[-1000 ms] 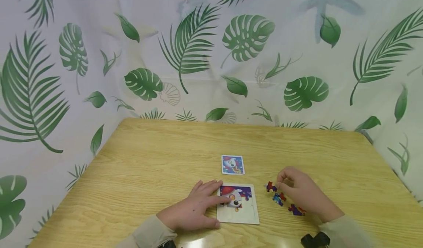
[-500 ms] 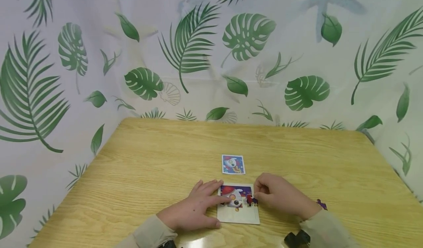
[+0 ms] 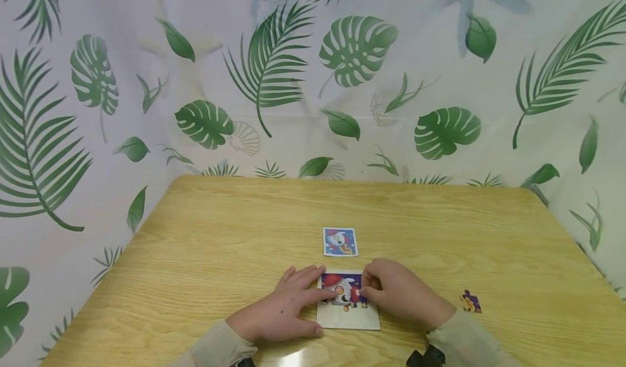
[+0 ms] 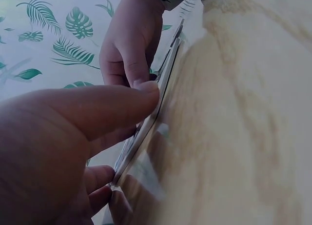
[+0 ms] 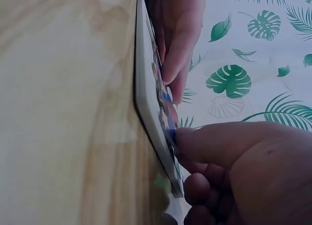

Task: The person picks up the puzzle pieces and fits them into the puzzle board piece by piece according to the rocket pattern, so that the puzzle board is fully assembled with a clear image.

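Note:
A square jigsaw board [image 3: 348, 319] lies on the table, its upper part filled with a picture of a white character in a red hat and its lower part bare. My left hand [image 3: 283, 310] rests on its left side, fingers spread and the index finger across the picture. At the board's right side my right hand [image 3: 402, 290] pinches a red and purple puzzle piece [image 3: 356, 297] between thumb and index finger. The right wrist view shows that thumb by the piece's edge, against the board's surface; its exact fit is hidden.
Behind the board lies a small picture card [image 3: 339, 242] with the same character. Loose puzzle pieces [image 3: 471, 300], purple and orange, lie to the right of my right hand. A leaf-print curtain [image 3: 293, 84] stands behind the wooden table [image 3: 235, 220].
My right hand has moved left from the loose pieces to the board, bringing a puzzle piece, which has since shifted slightly left against the picture. My left hand has stayed on the board.

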Action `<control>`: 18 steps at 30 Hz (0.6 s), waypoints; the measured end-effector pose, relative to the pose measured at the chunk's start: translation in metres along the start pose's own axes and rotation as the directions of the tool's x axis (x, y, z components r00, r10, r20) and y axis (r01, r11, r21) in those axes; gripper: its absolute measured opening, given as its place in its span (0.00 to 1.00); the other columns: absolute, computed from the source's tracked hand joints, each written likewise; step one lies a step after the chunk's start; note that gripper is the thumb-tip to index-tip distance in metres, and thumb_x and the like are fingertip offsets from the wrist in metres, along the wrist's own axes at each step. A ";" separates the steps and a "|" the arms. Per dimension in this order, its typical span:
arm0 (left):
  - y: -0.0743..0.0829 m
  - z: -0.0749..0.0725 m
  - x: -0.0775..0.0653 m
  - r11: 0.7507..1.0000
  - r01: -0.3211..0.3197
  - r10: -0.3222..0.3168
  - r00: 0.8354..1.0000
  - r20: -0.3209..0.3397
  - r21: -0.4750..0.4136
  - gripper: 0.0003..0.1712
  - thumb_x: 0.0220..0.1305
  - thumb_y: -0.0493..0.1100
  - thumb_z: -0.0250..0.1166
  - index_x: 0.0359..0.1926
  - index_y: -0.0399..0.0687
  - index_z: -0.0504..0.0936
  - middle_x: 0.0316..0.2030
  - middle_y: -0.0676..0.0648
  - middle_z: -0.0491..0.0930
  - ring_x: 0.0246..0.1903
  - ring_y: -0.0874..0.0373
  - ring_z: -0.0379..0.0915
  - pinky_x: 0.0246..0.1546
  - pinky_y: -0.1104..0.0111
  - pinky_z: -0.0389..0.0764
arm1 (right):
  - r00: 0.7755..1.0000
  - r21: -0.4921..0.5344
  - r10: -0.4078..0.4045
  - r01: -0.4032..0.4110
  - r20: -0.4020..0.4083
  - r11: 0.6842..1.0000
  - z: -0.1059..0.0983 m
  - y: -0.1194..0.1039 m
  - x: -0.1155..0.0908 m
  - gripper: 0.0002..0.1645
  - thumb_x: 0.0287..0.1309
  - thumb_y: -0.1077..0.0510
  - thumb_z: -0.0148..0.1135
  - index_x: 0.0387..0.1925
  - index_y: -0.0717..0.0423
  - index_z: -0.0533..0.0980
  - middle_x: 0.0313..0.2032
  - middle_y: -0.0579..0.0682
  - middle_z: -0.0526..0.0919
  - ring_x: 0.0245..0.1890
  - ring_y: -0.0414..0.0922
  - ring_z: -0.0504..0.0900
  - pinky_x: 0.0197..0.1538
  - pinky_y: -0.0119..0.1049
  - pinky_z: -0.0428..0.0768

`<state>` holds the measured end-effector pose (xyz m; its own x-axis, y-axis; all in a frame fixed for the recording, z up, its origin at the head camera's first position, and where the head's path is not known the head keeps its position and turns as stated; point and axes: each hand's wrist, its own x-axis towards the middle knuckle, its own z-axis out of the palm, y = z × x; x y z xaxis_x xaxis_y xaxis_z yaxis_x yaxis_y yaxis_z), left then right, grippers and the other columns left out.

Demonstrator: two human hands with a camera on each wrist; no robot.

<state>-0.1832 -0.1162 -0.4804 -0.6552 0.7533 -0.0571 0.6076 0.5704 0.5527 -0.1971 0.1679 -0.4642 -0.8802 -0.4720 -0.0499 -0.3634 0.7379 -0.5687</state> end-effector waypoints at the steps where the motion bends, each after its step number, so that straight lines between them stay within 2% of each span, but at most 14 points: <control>1: 0.000 0.000 0.000 1.000 -0.002 0.002 1.000 -0.002 0.002 0.38 0.64 0.60 0.67 0.74 0.72 0.67 0.80 0.49 0.44 0.78 0.50 0.37 0.74 0.43 0.33 | 1.000 -0.007 0.001 -0.001 -0.003 1.000 0.000 0.000 0.000 0.12 0.66 0.52 0.67 0.26 0.42 0.76 0.24 0.42 0.72 0.24 0.39 0.71 0.29 0.36 0.71; 8: 0.002 0.000 0.000 1.000 -0.002 0.002 1.000 -0.011 0.014 0.38 0.64 0.60 0.67 0.74 0.72 0.67 0.80 0.48 0.44 0.78 0.50 0.37 0.74 0.43 0.34 | 0.999 -0.048 0.008 -0.010 -0.035 0.999 -0.001 0.002 0.000 0.09 0.66 0.53 0.67 0.29 0.39 0.78 0.27 0.37 0.74 0.28 0.39 0.72 0.33 0.36 0.72; 14: 0.012 -0.001 0.004 0.999 0.028 -0.029 0.999 -0.024 -0.028 0.37 0.66 0.61 0.65 0.74 0.73 0.67 0.80 0.48 0.42 0.78 0.46 0.33 0.73 0.39 0.35 | 0.997 -0.064 0.037 -0.042 -0.069 0.997 -0.003 0.010 -0.002 0.10 0.64 0.51 0.69 0.28 0.39 0.77 0.25 0.38 0.73 0.28 0.39 0.71 0.33 0.37 0.71; 18: 0.020 -0.003 0.008 0.999 0.037 -0.037 0.999 0.003 0.011 0.35 0.67 0.63 0.63 0.73 0.75 0.68 0.80 0.48 0.43 0.78 0.45 0.31 0.71 0.36 0.36 | 0.993 -0.082 0.063 -0.071 -0.099 0.994 -0.002 0.013 0.000 0.11 0.62 0.47 0.71 0.28 0.39 0.77 0.24 0.39 0.72 0.27 0.39 0.70 0.32 0.37 0.70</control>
<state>-0.1781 -0.0995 -0.4676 -0.6758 0.7327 -0.0799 0.5879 0.6013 0.5412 -0.2021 0.1782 -0.4699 -0.9272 -0.3746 -0.0039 -0.3238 0.8066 -0.4946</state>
